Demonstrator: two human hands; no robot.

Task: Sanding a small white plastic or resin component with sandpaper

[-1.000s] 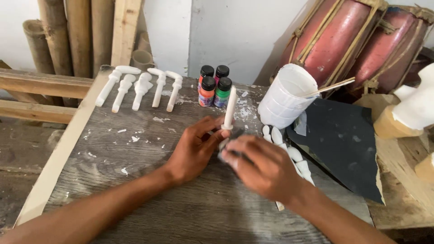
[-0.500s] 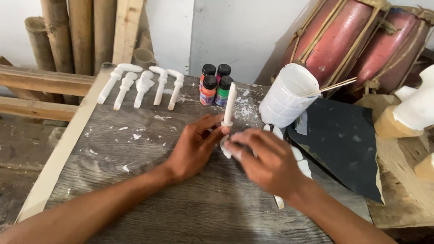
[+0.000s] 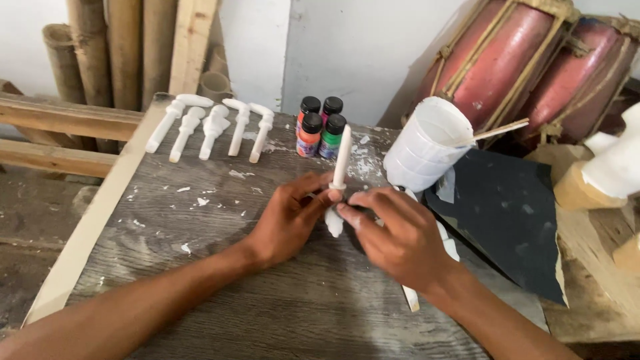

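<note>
A slim white carved peg (image 3: 341, 160) stands upright on the grey wooden table (image 3: 220, 220). My left hand (image 3: 287, 217) pinches its lower part between thumb and fingers. My right hand (image 3: 400, 237) presses against the peg's thick base from the right, fingertips on it. Under my right hand lie several more white pieces (image 3: 445, 243), partly hidden. A row of several white pegs (image 3: 213, 127) lies at the table's back left.
Several small paint bottles (image 3: 320, 133) with black caps stand behind the peg. A white container (image 3: 427, 143) with a stick in it sits at the right, beside a dark sheet (image 3: 507, 213). Two red drums (image 3: 533, 67) lean at the back right. Bamboo poles (image 3: 120, 47) stand at the back left.
My right hand has shifted slightly along the peg's base. The peg stays upright in my left hand.
</note>
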